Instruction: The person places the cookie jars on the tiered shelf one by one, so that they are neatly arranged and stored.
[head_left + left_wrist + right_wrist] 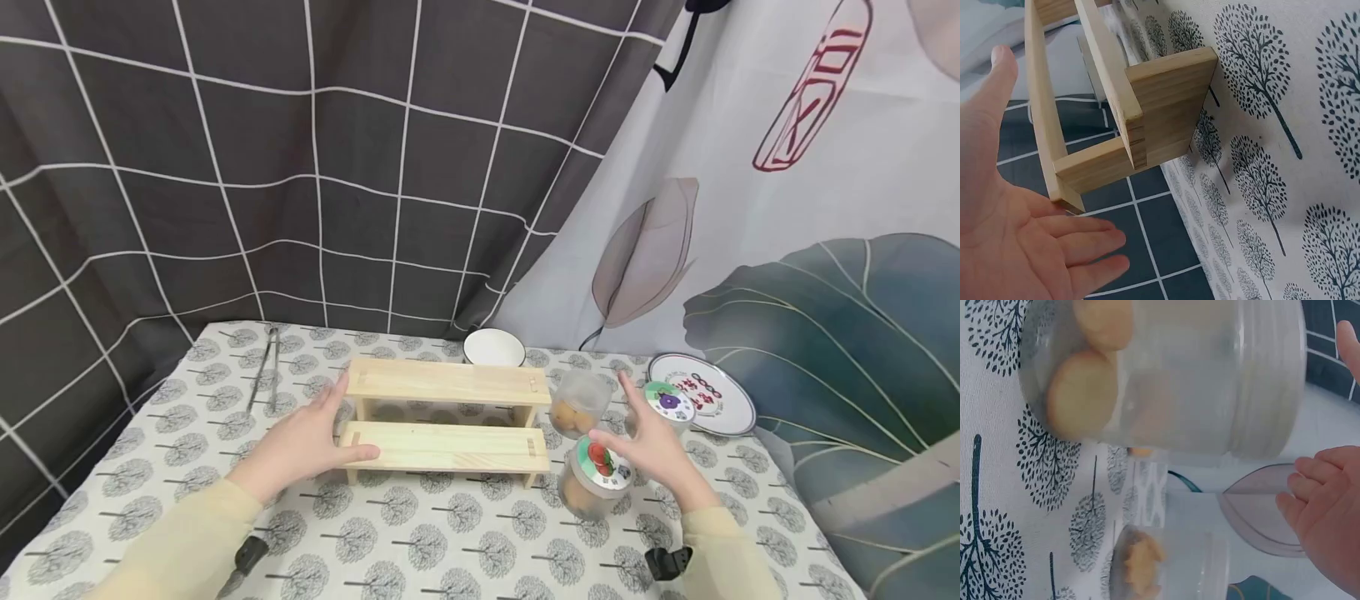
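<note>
The shelf (450, 450) stood upright, apparently set up; the tomato-lidded jar (585, 496) at its four o'clock seemed left to handle. Left hand (300, 437) (nine o'clock) and right hand (654, 446), three, gripped nothing.

Our left hand (303, 437) at the left end of a two-tier wooden stand (457, 443), our right hand (652, 442) near a red-fruit-lidded jar (585, 493), a green-and-purple-lidded jar (670, 400), a clear jar (579, 400), bowl (495, 348), printed plate (729, 408), tongs (274, 362) on our bench (420, 546)

Tree-print cloth (390, 537): shelving (450, 447), jars (588, 487), tongs (262, 367), bowl (494, 347), plate (720, 393).
</note>
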A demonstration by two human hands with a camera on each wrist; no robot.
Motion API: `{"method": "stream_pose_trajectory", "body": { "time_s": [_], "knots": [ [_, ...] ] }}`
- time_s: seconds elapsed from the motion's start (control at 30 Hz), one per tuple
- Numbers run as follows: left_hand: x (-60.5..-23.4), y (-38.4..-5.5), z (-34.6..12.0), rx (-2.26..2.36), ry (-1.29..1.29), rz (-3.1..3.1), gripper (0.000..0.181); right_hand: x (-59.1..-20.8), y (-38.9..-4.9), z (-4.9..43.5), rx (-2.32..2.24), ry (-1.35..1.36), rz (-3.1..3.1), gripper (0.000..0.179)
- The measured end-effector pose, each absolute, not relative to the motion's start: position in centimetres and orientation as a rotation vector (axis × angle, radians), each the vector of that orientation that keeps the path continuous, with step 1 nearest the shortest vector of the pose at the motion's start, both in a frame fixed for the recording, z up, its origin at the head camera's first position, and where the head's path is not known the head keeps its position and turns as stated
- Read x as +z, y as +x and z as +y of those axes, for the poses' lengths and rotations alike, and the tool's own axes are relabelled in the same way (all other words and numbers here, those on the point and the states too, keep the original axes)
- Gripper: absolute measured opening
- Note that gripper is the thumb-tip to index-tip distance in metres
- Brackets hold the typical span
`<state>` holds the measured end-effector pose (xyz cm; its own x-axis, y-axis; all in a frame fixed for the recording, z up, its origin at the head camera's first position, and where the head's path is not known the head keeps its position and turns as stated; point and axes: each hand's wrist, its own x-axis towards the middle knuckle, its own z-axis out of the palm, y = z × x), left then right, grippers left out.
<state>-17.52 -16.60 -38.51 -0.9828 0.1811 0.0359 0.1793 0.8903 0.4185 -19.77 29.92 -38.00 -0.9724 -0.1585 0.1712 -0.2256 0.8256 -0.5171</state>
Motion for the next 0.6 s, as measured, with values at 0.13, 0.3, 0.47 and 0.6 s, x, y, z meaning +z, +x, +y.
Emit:
{"method": "stream_pose_trajectory", "body": {
  "time_s": [0.13,0.3,0.47,0.6],
  "knots": [
    [-38.7,-18.0,-16.8,0.745,0.193,2.964,0.129,-38.4,-20.2,30.3,0.858,0.261,-2.899,0.1],
    [-38.9,-18.2,-17.1,0.694,0.171,2.917,0.127,-39.8,-20.8,30.8,0.889,0.264,-2.881,0.096],
    [-39.3,-18.2,-17.1,0.695,0.244,2.937,0.117,-40.7,-21.6,31.2,0.874,0.282,-2.854,0.091],
    [-39.6,-18.2,-17.0,0.748,0.279,2.924,0.107,-40.7,-22.2,31.1,0.873,0.283,-2.854,0.09]
  ]
}}
